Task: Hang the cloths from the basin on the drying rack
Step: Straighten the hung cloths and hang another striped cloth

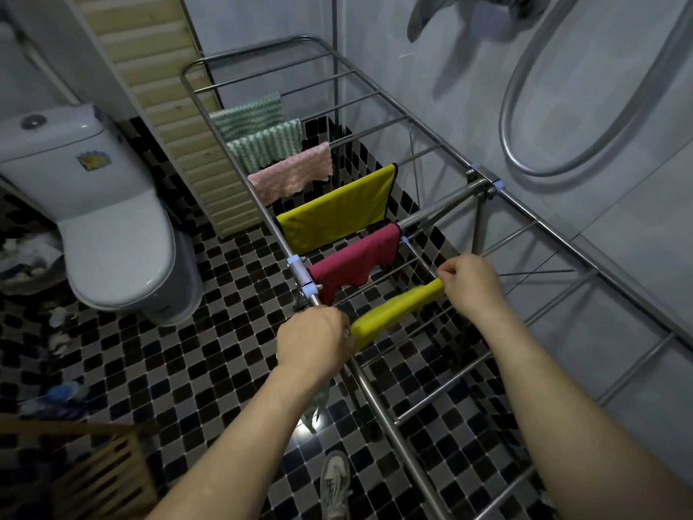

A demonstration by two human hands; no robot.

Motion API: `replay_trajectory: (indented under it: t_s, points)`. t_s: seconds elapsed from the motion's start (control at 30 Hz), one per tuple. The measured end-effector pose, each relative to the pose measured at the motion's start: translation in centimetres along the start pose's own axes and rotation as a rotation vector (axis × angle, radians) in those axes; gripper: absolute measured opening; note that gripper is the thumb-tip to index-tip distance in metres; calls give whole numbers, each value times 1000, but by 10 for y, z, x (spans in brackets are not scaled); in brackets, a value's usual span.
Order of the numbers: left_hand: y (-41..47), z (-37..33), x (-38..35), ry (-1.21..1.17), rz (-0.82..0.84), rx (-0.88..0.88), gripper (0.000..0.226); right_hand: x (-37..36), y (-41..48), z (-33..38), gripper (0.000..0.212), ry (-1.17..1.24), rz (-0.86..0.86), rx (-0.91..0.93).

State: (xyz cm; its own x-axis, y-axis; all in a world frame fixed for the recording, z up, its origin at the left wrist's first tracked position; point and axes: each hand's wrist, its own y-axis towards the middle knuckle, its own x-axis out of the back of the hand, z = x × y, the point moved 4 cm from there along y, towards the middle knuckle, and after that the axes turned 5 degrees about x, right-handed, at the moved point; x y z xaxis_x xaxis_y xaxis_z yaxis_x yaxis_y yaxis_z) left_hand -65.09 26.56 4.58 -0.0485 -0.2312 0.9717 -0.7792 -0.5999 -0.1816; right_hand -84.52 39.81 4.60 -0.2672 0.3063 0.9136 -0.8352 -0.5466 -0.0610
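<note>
Stretching a bunched yellow cloth (397,313), left hand (315,343) and right hand (468,283) grip its ends, seemingly over thin steel rods (442,389).

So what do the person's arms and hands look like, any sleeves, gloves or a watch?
Both are bare. The left hand and right hand wear no gloves, and the left forearm and right forearm show no sleeve right down to the frame edge. No watch or bracelet shows on either wrist. Rings are too small to tell.

A yellow cloth (397,313) stretches from the left hand (315,343) to the right hand (468,283), over the drying rack (300,273). A red cloth (352,264) hangs just beyond.
</note>
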Motion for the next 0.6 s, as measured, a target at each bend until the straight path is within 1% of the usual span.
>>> replay_trajectory:
  t_s: [0.1, 0.17, 0.2, 0.23, 0.27, 0.33, 0.37, 0.4, 0.5, 0.57, 0.6]
  points:
    - [-2, 5, 2, -170, 27, 62, 20, 0, -2, 0, 23, 4, -8, -11]
    - [-6, 15, 10, -394, 38, 156, 21, 4, -6, -1, 30, 78, -9, -17]
    - [-10, 20, 16, -545, 46, 206, 20, 8, -10, 0, 31, 161, -15, -29]
    - [-13, 26, 22, -729, 51, 258, 19, 11, -16, 1, 30, 296, -12, -65]
    - [-19, 29, 28, -928, 62, 316, 19, 14, -25, 6, 28, 487, 21, -118]
    - [-33, 31, 36, -1293, 124, 421, 21, 14, -52, 23, 26, 922, 222, -236]
    - [-37, 31, 36, -1442, 162, 461, 21, 11, -64, 32, 28, 1066, 352, -272]
    - [-45, 28, 38, -1559, 188, 490, 20, 9, -81, 40, 33, 1128, 467, -273]
    - [-59, 16, 34, -1812, 198, 546, 16, -4, -119, 57, 49, 1180, 742, -242]
    - [-72, 5, 30, -1953, 200, 564, 15, -10, -142, 64, 55, 1312, 843, -222]
    - [-79, -1, 29, -2018, 209, 570, 16, -11, -151, 65, 58, 1391, 851, -208]
